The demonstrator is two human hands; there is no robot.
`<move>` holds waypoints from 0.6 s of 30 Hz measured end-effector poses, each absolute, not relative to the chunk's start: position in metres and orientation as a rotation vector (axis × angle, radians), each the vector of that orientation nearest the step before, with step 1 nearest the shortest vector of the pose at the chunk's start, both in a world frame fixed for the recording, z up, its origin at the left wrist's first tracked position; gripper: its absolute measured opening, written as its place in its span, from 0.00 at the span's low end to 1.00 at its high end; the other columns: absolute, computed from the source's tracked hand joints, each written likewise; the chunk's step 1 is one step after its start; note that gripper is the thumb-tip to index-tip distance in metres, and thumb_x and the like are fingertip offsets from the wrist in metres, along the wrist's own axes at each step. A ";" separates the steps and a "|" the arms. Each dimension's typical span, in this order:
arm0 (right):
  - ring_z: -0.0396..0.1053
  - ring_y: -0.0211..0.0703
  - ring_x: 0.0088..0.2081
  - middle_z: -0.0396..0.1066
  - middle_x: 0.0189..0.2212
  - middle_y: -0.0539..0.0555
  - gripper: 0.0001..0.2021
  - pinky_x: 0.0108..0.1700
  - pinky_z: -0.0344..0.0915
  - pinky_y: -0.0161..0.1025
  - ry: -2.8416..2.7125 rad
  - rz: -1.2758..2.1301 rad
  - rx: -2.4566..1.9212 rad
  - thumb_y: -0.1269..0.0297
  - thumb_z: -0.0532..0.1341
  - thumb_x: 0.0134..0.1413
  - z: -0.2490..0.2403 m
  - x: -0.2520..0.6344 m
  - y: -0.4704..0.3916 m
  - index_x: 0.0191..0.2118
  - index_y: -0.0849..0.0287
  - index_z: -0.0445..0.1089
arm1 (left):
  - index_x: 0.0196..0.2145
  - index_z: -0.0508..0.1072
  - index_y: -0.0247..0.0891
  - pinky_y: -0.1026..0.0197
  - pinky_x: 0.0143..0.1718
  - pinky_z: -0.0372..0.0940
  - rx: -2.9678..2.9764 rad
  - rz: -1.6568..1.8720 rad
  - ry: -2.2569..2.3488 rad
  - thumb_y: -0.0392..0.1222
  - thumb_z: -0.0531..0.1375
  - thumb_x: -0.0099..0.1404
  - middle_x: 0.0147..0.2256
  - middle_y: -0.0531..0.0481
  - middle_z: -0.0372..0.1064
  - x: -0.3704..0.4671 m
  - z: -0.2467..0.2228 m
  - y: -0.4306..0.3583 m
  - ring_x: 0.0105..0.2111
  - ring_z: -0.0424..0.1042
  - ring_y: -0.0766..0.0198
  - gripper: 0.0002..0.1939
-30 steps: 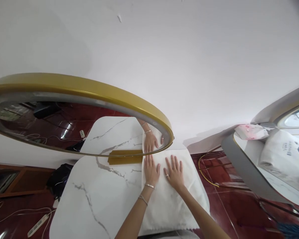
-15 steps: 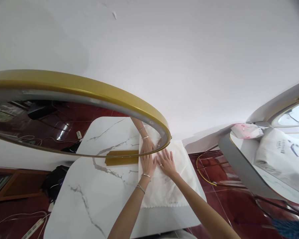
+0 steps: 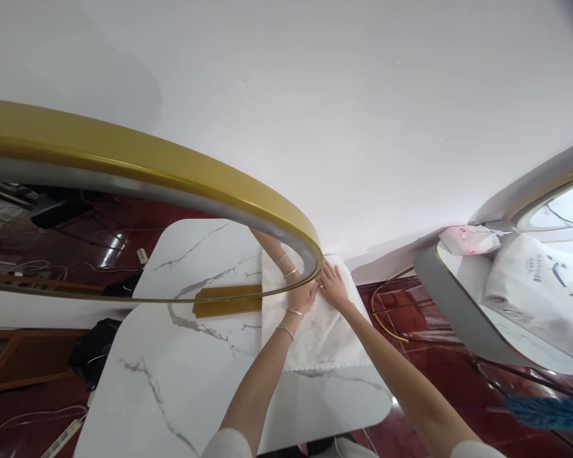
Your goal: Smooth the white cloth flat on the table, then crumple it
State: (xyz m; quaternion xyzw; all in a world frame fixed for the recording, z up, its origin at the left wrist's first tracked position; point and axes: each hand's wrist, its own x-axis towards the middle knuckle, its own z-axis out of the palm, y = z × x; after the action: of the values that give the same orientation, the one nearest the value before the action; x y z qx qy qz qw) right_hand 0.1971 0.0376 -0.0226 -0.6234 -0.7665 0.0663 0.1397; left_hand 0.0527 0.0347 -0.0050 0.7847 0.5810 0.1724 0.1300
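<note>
A white cloth with a scalloped edge [image 3: 322,346] lies on the right part of a white marble-patterned table [image 3: 172,375]. My left hand [image 3: 302,299] rests flat on the cloth near its far end, with its fingertips partly hidden by the mirror's rim. Beside it, my right hand [image 3: 334,287] presses on the cloth with fingers stretched out and slightly apart. Both thumbs come close together. Above the hands leans the gold-framed mirror [image 3: 210,168], whose glass reflects the left arm and the tabletop.
A gold strip [image 3: 224,301] sits on the table under the mirror. To the right, a second table [image 3: 451,299] bears a tissue pack [image 3: 470,240] and a printed white cloth bundle [image 3: 537,273]. A power strip [image 3: 64,439] and cables lie on the red floor at left.
Both hands have moved forward, toward the wall, and slightly right. The cloth's near edge has shifted forward too, showing more of the tabletop in front. The camera view has shifted slightly.
</note>
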 end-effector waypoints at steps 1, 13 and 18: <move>0.41 0.48 0.67 0.50 0.65 0.59 0.25 0.66 0.41 0.54 -2.197 0.177 -1.807 0.64 0.41 0.65 -0.022 0.202 0.020 0.66 0.62 0.51 | 0.62 0.59 0.38 0.44 0.59 0.53 2.298 0.490 1.674 0.49 0.49 0.69 0.61 0.40 0.58 0.053 -0.004 0.024 0.61 0.57 0.48 0.26; 0.41 0.49 0.68 0.40 0.68 0.55 0.30 0.66 0.44 0.53 -2.146 0.142 -1.807 0.58 0.47 0.65 -0.021 0.228 -0.100 0.69 0.55 0.37 | 0.66 0.51 0.41 0.40 0.65 0.41 2.393 0.443 1.693 0.46 0.50 0.68 0.67 0.43 0.43 0.054 -0.005 -0.030 0.67 0.40 0.49 0.30; 0.39 0.47 0.68 0.42 0.67 0.56 0.27 0.67 0.41 0.53 -2.315 0.100 -1.704 0.60 0.46 0.65 -0.012 0.260 -0.042 0.68 0.59 0.45 | 0.65 0.52 0.36 0.40 0.65 0.43 2.466 0.448 1.471 0.37 0.48 0.67 0.67 0.41 0.43 0.099 -0.004 0.036 0.67 0.41 0.50 0.29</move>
State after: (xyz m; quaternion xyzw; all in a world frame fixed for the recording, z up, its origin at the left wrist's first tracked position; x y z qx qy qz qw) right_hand 0.2597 -0.0416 -0.0122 -0.5873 -0.7977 0.0346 0.1324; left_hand 0.0994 0.0359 -0.0041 0.8428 0.5025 0.1531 0.1174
